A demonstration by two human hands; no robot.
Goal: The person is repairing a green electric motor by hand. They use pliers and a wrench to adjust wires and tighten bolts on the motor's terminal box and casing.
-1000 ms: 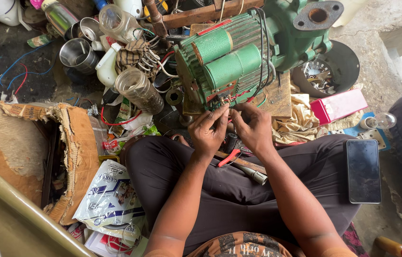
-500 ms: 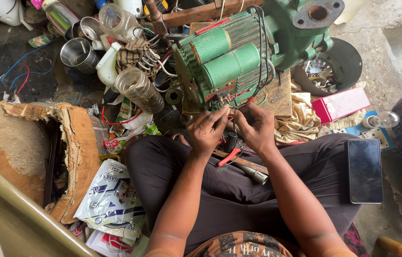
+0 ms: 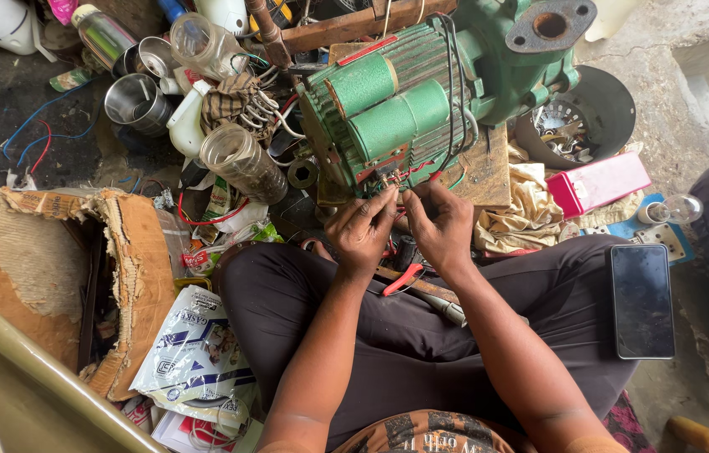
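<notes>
A: What did the head view show?

B: A person sat cross-legged on the ground, seen from above, with a green pump motor (image 3: pixel 405 109) lying on its side just past the knees. Both hands met at the motor's near end, where thin red wires (image 3: pixel 396 174) came out.

A: What were the hands doing?

B: The left hand (image 3: pixel 363 231) had its fingers curled, thumb and forefinger pinched on the wires right at the motor's edge. The right hand (image 3: pixel 443 226) sat just beside it, fingers bent and closed on the same bunch of wires. The two hands were nearly touching. What the fingertips held beyond the wires was too small to tell.

A: What lay near them?

B: Red-handled pliers (image 3: pixel 402 278) rested on the lap under the hands, beside a screwdriver (image 3: pixel 443 306). A black phone (image 3: pixel 641 299) lay face up on the person's right thigh. A pink box (image 3: pixel 599 182) sat to the right of the motor, next to a crumpled tan cloth (image 3: pixel 531 210).

A: And on the other side?

B: A clear jar (image 3: pixel 241 159) lay tilted left of the motor, with a steel cup (image 3: pixel 136 102) farther left. A torn cardboard box (image 3: pixel 61 277) stood open by the left knee, and a white printed packet (image 3: pixel 195 356) lay just beside that knee.
</notes>
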